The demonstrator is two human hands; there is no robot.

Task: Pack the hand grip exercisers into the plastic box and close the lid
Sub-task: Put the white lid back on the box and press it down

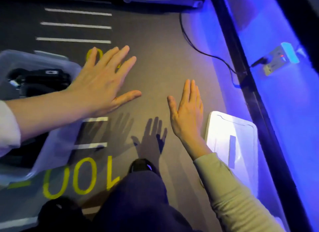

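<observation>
Both hands [103,79] [187,114] flat; exercisers [39,81] in box [57,145].

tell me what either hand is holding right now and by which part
Nothing is held. The left hand and the right hand are both spread flat with straight fingers above the floor, between the plastic box and its lid.

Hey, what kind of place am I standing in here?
Probably an indoor gym or training floor: dark flooring with white ruler-like lines, a yellow painted 100, and blue strip lighting along the wall.
</observation>
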